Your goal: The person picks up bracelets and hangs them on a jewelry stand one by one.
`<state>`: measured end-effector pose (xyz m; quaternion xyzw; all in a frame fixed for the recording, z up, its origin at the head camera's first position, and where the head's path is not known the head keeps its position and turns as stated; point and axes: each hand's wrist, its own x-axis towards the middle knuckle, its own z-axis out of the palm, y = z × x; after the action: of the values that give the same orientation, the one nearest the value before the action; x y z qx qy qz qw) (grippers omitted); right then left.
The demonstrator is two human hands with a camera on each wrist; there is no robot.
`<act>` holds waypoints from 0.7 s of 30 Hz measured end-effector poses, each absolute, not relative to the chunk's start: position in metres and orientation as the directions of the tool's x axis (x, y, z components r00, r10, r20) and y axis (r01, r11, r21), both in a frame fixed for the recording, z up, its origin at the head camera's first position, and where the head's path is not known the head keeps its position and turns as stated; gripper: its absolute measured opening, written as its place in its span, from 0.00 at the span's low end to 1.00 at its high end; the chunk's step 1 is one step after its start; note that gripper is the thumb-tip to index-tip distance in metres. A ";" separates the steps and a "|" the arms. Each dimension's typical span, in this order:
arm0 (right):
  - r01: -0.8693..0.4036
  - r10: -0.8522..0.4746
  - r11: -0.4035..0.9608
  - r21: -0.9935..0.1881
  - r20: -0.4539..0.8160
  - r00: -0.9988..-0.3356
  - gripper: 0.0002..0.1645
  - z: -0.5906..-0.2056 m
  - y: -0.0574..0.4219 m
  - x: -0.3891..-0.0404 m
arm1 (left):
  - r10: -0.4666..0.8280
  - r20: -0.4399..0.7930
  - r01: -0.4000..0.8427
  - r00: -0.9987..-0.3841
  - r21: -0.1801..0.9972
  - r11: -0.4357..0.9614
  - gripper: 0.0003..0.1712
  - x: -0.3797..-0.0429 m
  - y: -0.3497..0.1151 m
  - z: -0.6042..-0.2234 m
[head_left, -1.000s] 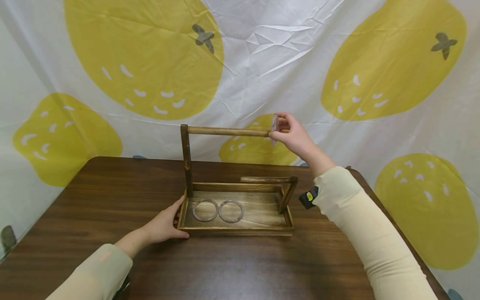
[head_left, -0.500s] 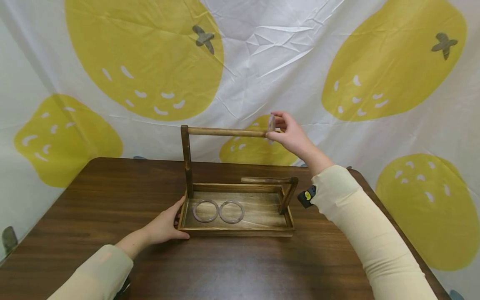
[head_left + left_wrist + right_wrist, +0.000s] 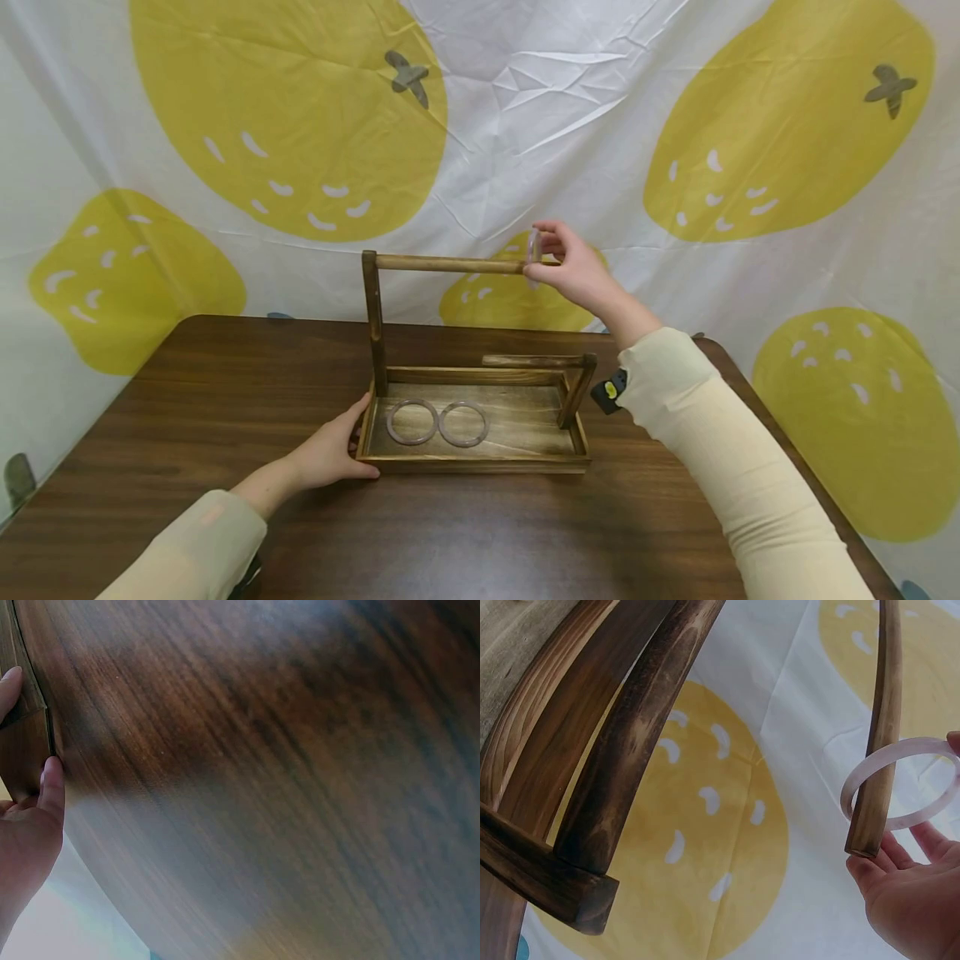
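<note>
My right hand (image 3: 576, 268) pinches a pale translucent bangle (image 3: 533, 242) between thumb and fingers. In the right wrist view the bangle (image 3: 900, 751) encircles the upper wooden rod (image 3: 883, 712) near its free end, which pokes through the ring. That rod runs from a tall post (image 3: 371, 321) on the left of a wooden tray stand (image 3: 525, 421). My left hand (image 3: 326, 450) grips the tray's left end, thumb at the front corner; its other fingers are partly hidden. Side by side on the tray floor lie a left bangle (image 3: 389, 422) and a right bangle (image 3: 486, 423).
A shorter rod (image 3: 532, 361) reaches left from a low post (image 3: 576, 392) at the tray's right end. The stand is on a dark wooden table (image 3: 480, 533). Close behind hangs a white cloth (image 3: 510, 150) printed with yellow lemons.
My right hand has slid slightly leftward along the upper rod with the bangle. The left hand, the tray stand and the two lying bangles hold their places.
</note>
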<state>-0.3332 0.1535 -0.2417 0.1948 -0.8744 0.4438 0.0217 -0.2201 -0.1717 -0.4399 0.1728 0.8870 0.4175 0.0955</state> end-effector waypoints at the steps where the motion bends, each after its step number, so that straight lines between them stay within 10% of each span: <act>1: -0.360 -0.321 0.532 -0.767 0.210 -0.923 0.39 -0.242 0.153 -0.333 | 0.389 -0.025 0.228 -0.921 0.775 0.590 0.64 -0.220 -0.172 -0.440; 21: -0.392 -0.357 0.581 -0.713 0.210 -0.910 0.41 -0.237 0.136 -0.333 | 0.387 -0.026 0.227 -0.922 0.773 0.592 0.65 -0.222 -0.174 -0.444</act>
<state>-0.3329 0.1363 -0.2369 0.2108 -0.8887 0.4066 0.0217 -0.2219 -0.1736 -0.4435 0.1731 0.8870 0.4172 0.0959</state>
